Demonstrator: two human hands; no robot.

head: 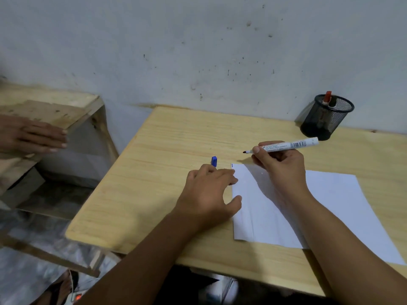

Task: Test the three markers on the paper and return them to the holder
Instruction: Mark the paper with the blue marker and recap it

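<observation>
My right hand [278, 166] grips an uncapped white marker [286, 146], its dark tip pointing left just above the far left corner of the white paper [330, 205]. A short blue stroke marks that corner. My left hand [209, 192] rests at the paper's left edge and pinches the blue cap [214, 161] between its fingertips. At the back right by the wall stands the black mesh holder [326, 117], with a red-capped marker [326, 98] and a dark-capped marker beside it inside.
The light wooden table [154, 172] ends at a left edge and a near edge. To the left is a rough wooden shelf [50, 106] on which another person's hand [33, 135] lies flat. A grey wall runs behind.
</observation>
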